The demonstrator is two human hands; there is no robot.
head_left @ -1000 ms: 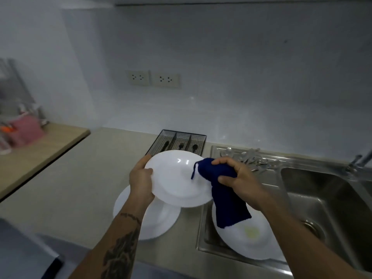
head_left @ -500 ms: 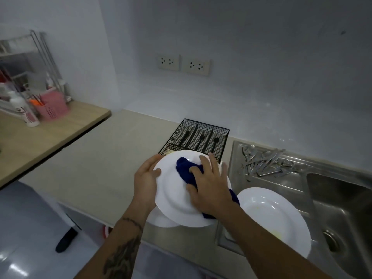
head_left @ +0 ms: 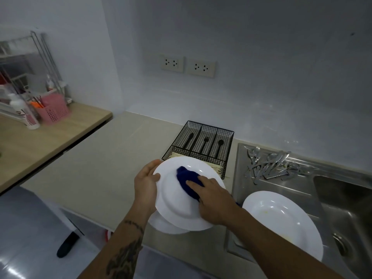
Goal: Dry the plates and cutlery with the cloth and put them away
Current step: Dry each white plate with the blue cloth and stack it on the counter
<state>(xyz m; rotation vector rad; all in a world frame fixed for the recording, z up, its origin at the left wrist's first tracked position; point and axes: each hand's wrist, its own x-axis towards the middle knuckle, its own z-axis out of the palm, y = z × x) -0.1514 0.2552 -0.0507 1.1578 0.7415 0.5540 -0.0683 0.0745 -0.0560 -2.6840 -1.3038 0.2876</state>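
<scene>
You are holding a white plate (head_left: 177,200) tilted above the tabletop (head_left: 104,164), your left hand (head_left: 146,183) clamping its left rim, thumb on the face and fingers hidden behind. Your right hand (head_left: 213,200) is pressing a blue cloth (head_left: 188,179) flat into the plate's well, fingers spread over it.

Handling, as a judgement: the plate is looking rigid, glazed, probably slick while damp, and breakable; one-sided rim grip is leaving the far edge unsupported, so keep the cloth hand bearing against it. The cloth is soft and bunching, with a tail peeking out past your right wrist.

Another plate (head_left: 165,226) is lying directly under the held one; a third, the soiled plate (head_left: 281,222), is resting on the sink drainboard (head_left: 302,184) just right of your forearm. Loose cutlery (head_left: 269,164) is piling at the drainboard's back. The wire cutlery tray (head_left: 201,143) is sitting just behind the plate's top rim.

Open room: the tabletop to your left is bare; right side is crowded, and the front edge is close below your wrists.
</scene>
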